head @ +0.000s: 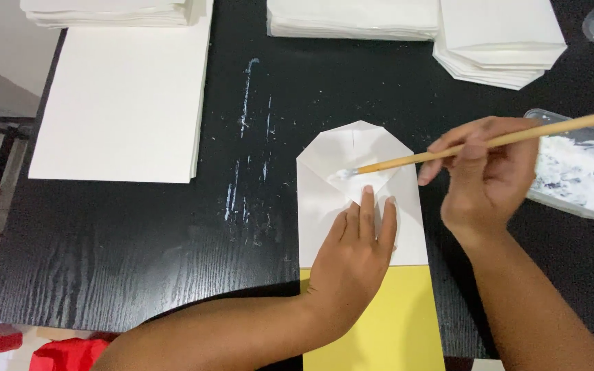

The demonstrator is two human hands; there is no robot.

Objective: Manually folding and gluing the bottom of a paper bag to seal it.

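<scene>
Head view looks down on a black wood-grain table (139, 254) where a folded white paper bag (352, 199) lies flat in the middle, its pointed, folded end away from the person and its near end resting over a yellow sheet (393, 323) at the near edge. The left hand (355, 254) lies open and flat on the bag, fingers stretched forward and pressing down the folded flaps just below the diamond-shaped fold. The right hand (482, 175) is closed around a wooden-handled brush (489, 141), held like a pen, and the white-loaded bristle tip touches the bag's upper flap just beyond the left fingertips. Judging by this, the folding of the bag's end looks done and the pasting is under way: glue is going onto the flap, and the flap does not yet appear pressed shut. To the right, just beside the right hand, a clear plastic tray (586, 172) holds white paste. Dried white smears (245, 165) streak the table left of the bag. At the far right a stack of similarly folded white bags (500, 41) sits, which suggests finished pieces; a second white pile (352, 17) lies next to it at the far edge. On the far left, a stack of flat white sheets (122, 103) appears unworked, so a good deal seems left.
</scene>
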